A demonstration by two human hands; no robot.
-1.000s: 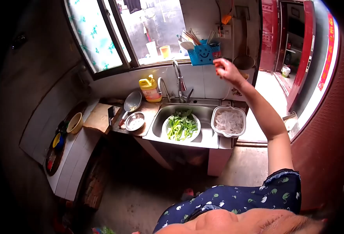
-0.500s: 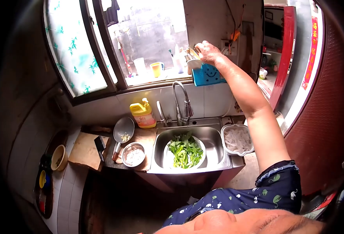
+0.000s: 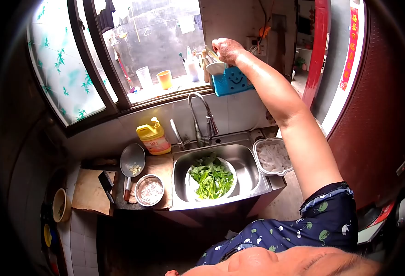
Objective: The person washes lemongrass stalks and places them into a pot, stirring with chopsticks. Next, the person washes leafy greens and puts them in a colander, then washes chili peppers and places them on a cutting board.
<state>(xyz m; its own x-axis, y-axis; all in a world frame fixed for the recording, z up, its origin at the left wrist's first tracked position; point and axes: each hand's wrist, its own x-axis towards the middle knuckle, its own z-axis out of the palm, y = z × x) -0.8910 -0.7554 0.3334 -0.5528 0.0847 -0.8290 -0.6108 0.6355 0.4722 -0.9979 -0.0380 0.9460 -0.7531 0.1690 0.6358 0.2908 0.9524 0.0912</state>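
My right hand (image 3: 228, 50) is stretched out at the top of the blue utensil caddy (image 3: 232, 82), which has a smiley face and hangs on the wall beside the window. The fingers are curled closed among the utensil handles; what they grip, if anything, I cannot make out. A pale rounded utensil (image 3: 215, 69) and several thin handles stick up from the caddy next to the hand. Below, a white bowl (image 3: 233, 185) of leafy greens (image 3: 211, 177) sits in the steel sink (image 3: 247, 181). My left hand is not in view.
Left of the sink are a metal bowl (image 3: 149, 191), a small pan (image 3: 132, 158) with chopped pieces, a yellow detergent jug (image 3: 154, 139) and a cutting board (image 3: 92, 191). A white basket (image 3: 272, 156) stands right of it. The faucet (image 3: 200, 115) rises behind; cups line the windowsill.
The camera view has shifted, so the sink, window and caddy appear further left. My right hand stays at the caddy, with its fingers curled over the utensils.
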